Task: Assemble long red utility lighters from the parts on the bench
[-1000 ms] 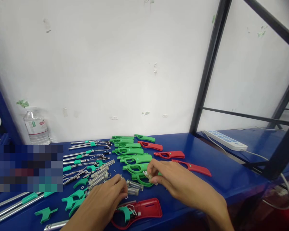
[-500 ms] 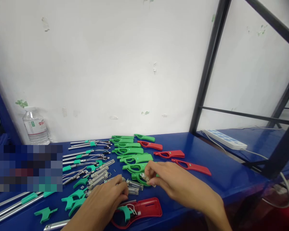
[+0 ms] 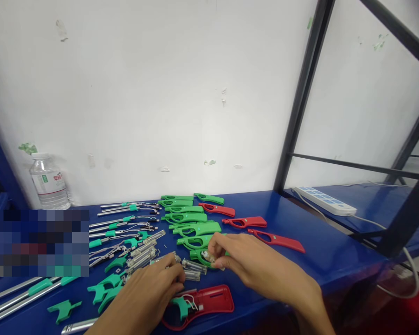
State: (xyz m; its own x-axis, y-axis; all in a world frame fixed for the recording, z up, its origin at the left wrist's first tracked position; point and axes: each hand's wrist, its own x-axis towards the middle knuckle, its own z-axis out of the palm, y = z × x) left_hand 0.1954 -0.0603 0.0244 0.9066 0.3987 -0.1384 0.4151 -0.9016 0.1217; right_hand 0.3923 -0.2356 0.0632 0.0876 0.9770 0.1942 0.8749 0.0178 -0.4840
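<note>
My right hand (image 3: 246, 256) is closed in a pinch on a clear lighter tank with a whitish end (image 3: 208, 256), mostly hidden by the fingers. It hovers over the nearest green lighter shell (image 3: 196, 255). My left hand (image 3: 155, 284) has curled fingers, and whatever they hold, if anything, is hidden. Just below those fingers lies an open red lighter half-shell (image 3: 214, 300), with a teal trigger (image 3: 182, 307) and white wires inside. Several loose clear lighter tanks (image 3: 192, 275) lie between my hands, and more clear tanks (image 3: 141, 256) are heaped beyond the left one.
Green lighter shells (image 3: 185, 217) and red ones (image 3: 277, 240) line the blue table (image 3: 321, 251). Metal lighter tubes with wires (image 3: 118, 218) and loose teal triggers (image 3: 64, 311) lie left. A water bottle (image 3: 49, 181) stands by the wall; a power strip (image 3: 326, 201) is at right.
The view has shifted very slightly. Both hands keep nearly the same place and grip; the tank in my right hand has barely moved.
</note>
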